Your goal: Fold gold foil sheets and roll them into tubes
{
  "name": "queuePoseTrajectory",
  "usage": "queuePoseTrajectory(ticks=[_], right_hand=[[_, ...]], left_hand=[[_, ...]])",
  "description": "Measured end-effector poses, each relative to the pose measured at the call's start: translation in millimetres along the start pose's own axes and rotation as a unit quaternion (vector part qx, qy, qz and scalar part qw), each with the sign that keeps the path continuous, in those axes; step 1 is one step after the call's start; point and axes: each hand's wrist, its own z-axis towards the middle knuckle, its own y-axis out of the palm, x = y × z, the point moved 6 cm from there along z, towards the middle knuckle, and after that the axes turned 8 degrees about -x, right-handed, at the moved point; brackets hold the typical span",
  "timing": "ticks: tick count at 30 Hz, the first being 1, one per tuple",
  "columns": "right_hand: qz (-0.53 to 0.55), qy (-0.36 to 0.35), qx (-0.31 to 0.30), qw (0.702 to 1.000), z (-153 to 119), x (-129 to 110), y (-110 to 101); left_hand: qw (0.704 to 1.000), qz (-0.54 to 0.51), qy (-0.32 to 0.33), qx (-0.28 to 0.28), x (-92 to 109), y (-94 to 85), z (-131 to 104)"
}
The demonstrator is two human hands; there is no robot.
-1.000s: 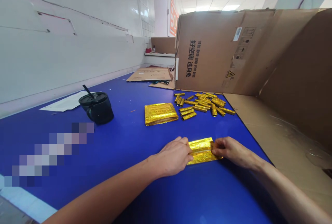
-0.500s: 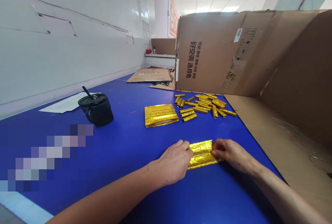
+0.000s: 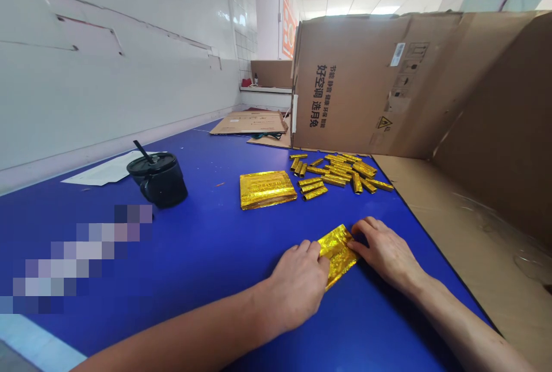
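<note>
Gold foil [image 3: 336,256] on bench [image 3: 215,263] btwn hands, long axis prob. slanting near-L to far-R; L hand [image 3: 299,286] curled, holding near end, R hand [image 3: 382,245] pinching far edge.

You've got bright ceiling panels [image 3: 383,10] up top, glare on the glossy wall [image 3: 129,73], gold foil [image 3: 338,254] glinting, soft shadow beneath your right hand [image 3: 383,248], wide-angle stretching towards your edges, pixelation lower left!
</note>
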Motion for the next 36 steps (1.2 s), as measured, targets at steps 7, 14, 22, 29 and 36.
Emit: queuePoseTrajectory(ticks=[7, 14, 22, 29, 36], right_hand=[[-0.029, -0.004, 0.031, 0.999, -0.4, 0.0, 0.2], [-0.027, 0.003, 0.025, 0.999, 1.2, 5.6, 5.4], [-0.035, 0.025, -0.006, 0.999, 2.1, 2.9, 7.0], [-0.071, 0.043, -0.011, 0.997, 0.3, -2.0, 4.0], [-0.048, -0.042, 0.003, 0.998, -4.4, -25.9, 1.7]], left_hand=[[0.999, 0.021, 0.035, 0.006, 11.6, 3.4, -1.1], [0.998, 0.028, 0.053, 0.009, 13.0, 5.5, -1.4], [0.994, 0.035, 0.101, 0.020, 15.5, 3.6, -5.3], [0.992, 0.053, 0.116, 0.000, 16.4, 7.0, -4.3], [0.991, 0.064, 0.116, 0.002, 17.0, 7.2, -4.6]])
